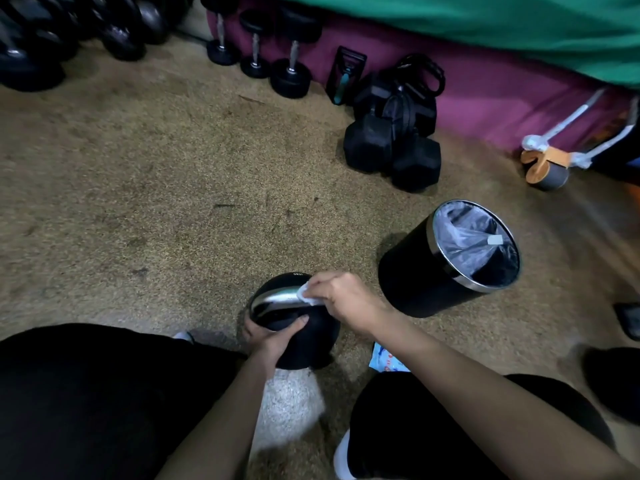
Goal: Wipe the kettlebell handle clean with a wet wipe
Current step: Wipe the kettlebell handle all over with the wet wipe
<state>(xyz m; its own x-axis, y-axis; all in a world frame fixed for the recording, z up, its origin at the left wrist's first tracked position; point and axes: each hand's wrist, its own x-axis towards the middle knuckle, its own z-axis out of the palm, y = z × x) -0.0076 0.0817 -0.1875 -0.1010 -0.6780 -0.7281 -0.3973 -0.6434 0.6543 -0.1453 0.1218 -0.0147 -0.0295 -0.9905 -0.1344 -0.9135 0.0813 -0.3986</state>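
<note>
Near me, kettlebell [318, 336] on the floor between my knees. My left hand [273, 336] is clamped round its body, thumb across the top. My right hand [343, 299] has its fingers closed on the wet wipe [306, 294], which is pressed to the right end of the shiny handle [277, 299]. Blue wipes packet [386, 362] just right of the bell. Black lined bin [446, 261] beyond that, hex dumbbells [391, 147] further back by the wall

Holding both bare forearms stretched forward and down, curling the left grip [273, 337] round the kettlebell [313, 339] with thumb laid across, and pinching the wet wipe [306, 295] in the right grip [346, 299], knuckles up.
</note>
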